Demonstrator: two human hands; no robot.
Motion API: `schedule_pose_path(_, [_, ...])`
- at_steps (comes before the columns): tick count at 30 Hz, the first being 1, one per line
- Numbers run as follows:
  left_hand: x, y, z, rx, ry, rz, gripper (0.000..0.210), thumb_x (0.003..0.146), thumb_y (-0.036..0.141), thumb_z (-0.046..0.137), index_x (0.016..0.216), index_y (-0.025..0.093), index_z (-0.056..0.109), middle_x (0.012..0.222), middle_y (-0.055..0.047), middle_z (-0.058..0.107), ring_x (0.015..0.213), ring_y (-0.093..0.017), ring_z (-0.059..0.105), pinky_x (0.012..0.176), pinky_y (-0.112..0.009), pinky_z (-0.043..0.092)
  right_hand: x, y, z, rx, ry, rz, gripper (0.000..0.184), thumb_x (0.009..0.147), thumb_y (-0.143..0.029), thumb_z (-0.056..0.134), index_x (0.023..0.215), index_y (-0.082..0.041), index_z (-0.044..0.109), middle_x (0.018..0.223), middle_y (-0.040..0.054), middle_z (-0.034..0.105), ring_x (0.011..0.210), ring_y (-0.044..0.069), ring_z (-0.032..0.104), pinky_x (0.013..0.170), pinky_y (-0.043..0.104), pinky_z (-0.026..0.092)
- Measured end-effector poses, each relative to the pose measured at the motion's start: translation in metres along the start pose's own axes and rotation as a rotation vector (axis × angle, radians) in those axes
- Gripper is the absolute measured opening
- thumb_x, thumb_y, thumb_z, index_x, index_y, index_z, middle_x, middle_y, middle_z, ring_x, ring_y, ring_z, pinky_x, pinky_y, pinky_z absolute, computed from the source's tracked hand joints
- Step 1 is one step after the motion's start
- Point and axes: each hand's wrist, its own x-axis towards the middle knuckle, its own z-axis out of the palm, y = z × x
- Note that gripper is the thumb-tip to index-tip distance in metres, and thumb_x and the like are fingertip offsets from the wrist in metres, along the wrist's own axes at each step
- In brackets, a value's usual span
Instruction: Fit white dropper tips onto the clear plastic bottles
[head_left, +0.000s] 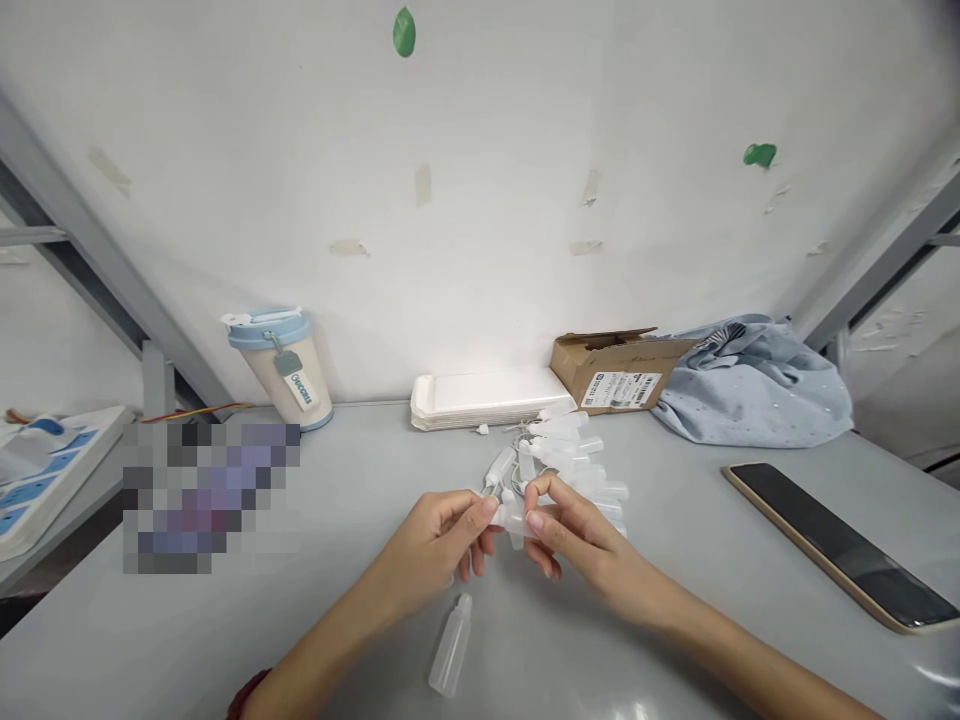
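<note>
Between my two hands is a small translucent plastic squeeze bottle (pixel 513 518), held roughly level above the table. The thumb and fingers of my left hand (pixel 448 530) pinch its left end, hiding the tip. At its right end, my right hand (pixel 574 525) is closed on the body with thumb and forefinger. Several similar bottles (pixel 562 455) lie in a pile just behind my hands, some partly covered by my right fingers. A single loose squeeze bottle (pixel 451 648) rests on the table in front of my left hand, nozzle pointing away from me.
Behind the pile are a stack of flat white boxes (pixel 491 398), an opened cardboard box (pixel 622 375) and a bluish cloth (pixel 750 390). A phone (pixel 840 545) lies right. Left stand a lidded cup (pixel 289 370), a blurred-out item (pixel 214 495) and a power strip (pixel 52 480).
</note>
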Motion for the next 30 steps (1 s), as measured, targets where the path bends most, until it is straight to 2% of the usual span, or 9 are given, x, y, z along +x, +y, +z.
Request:
schedule_pose_path(3, [-0.001,-0.002,0.001,0.048,-0.004,0.015,0.038,0.088,0.044,0.043,0.068,0.015,0.056,0.058,0.002,0.053,0.053,-0.011,0.051,0.052,-0.021,0.040,0.001,0.001,0.001,0.020,0.003,0.016,0.024,0.092,-0.045,0.039,0.088,-0.021,0.037,0.059,-0.0062,0.045,0.054,0.009,0.038,0.057,0.023,0.032])
schedule_pose_path(5, [-0.002,-0.003,0.001,0.141,0.026,0.086,0.031,0.089,0.040,0.044,0.076,0.016,0.059,0.061,0.002,0.053,0.057,-0.011,0.051,0.055,-0.021,0.041,0.002,0.001,0.000,0.048,0.011,0.019,0.025,0.091,-0.046,0.041,0.088,-0.021,0.037,0.057,-0.0072,0.043,0.051,0.008,0.036,0.053,0.022,0.032])
schedule_pose_path(10, [-0.003,-0.009,0.006,0.552,0.203,0.521,0.022,0.092,0.029,0.041,0.085,0.016,0.058,0.067,0.000,0.051,0.058,-0.013,0.046,0.056,-0.023,0.039,0.006,0.003,-0.003,0.111,0.072,0.081,0.027,0.091,-0.047,0.040,0.082,-0.021,0.038,0.049,-0.0093,0.040,0.044,0.007,0.033,0.047,0.019,0.030])
schedule_pose_path(13, [-0.003,-0.012,0.009,0.641,0.207,0.644,0.019,0.093,0.024,0.039,0.091,0.015,0.056,0.072,-0.003,0.055,0.062,-0.014,0.050,0.058,-0.024,0.041,0.007,0.007,-0.004,0.131,0.091,0.120,0.028,0.092,-0.047,0.037,0.080,-0.022,0.037,0.045,-0.0100,0.040,0.038,0.006,0.031,0.041,0.018,0.028])
schedule_pose_path(16, [-0.005,-0.012,0.012,0.585,0.174,0.563,0.015,0.090,0.019,0.041,0.093,0.016,0.055,0.076,-0.003,0.057,0.066,-0.014,0.052,0.062,-0.024,0.042,0.006,0.010,-0.005,0.094,0.079,0.123,0.030,0.093,-0.048,0.033,0.080,-0.022,0.037,0.041,-0.0103,0.040,0.035,0.007,0.032,0.039,0.019,0.026])
schedule_pose_path(20, [-0.008,-0.005,0.014,0.362,0.103,0.273,0.017,0.087,0.026,0.046,0.081,0.017,0.058,0.068,0.000,0.056,0.061,-0.013,0.052,0.053,-0.022,0.040,0.004,0.008,-0.004,0.009,0.028,0.054,0.029,0.091,-0.051,0.036,0.089,-0.022,0.037,0.046,-0.0109,0.039,0.040,0.007,0.031,0.044,0.019,0.026])
schedule_pose_path(24, [-0.010,0.002,0.014,0.070,-0.002,0.068,0.023,0.087,0.034,0.046,0.079,0.017,0.060,0.062,0.002,0.054,0.060,-0.012,0.053,0.058,-0.022,0.043,-0.001,0.004,-0.002,-0.066,0.013,0.028,0.029,0.090,-0.051,0.039,0.094,-0.022,0.039,0.056,-0.0086,0.034,0.052,0.009,0.031,0.050,0.020,0.027])
schedule_pose_path(27, [-0.010,-0.001,0.016,0.068,0.041,0.081,0.016,0.082,0.032,0.054,0.080,0.017,0.060,0.061,0.002,0.055,0.058,-0.013,0.053,0.059,-0.024,0.045,-0.002,0.004,-0.001,-0.167,0.076,0.014,0.029,0.090,-0.050,0.040,0.093,-0.021,0.043,0.060,-0.0069,0.034,0.055,0.009,0.032,0.051,0.021,0.027])
schedule_pose_path(30, [-0.008,-0.007,0.020,0.240,0.188,0.225,0.008,0.077,0.025,0.059,0.078,0.018,0.062,0.070,-0.001,0.063,0.062,-0.014,0.055,0.063,-0.026,0.045,0.000,0.005,0.001,-0.169,0.088,0.035,0.032,0.090,-0.051,0.039,0.089,-0.020,0.044,0.052,-0.0079,0.038,0.048,0.009,0.032,0.047,0.021,0.026])
